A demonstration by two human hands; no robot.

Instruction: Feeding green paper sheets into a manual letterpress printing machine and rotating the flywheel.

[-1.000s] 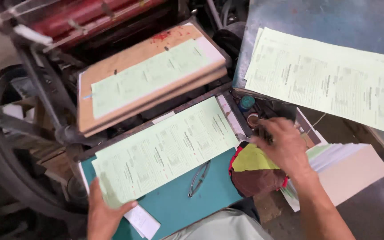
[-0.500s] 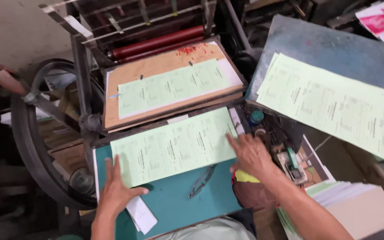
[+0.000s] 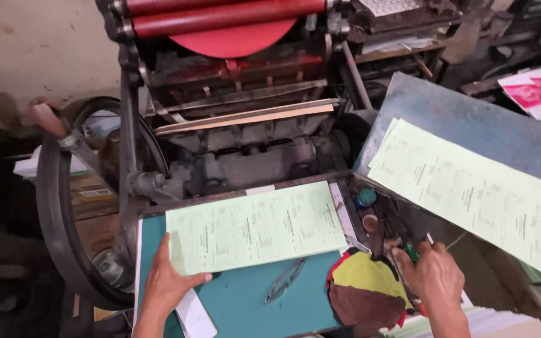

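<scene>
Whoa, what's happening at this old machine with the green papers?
A person stands at an old printing press with red rollers. Their left hand rests flat on the lower left corner of a pale green printed sheet, which lies on a teal feed table. Their right hand is off to the right, beside a yellow and maroon cloth. A stack of printed green sheets lies on the grey board to the right. The press's platen looks closed up.

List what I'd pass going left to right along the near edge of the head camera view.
Black flywheel → left hand → metal tool on the teal board → yellow and maroon cloth → right hand.
</scene>
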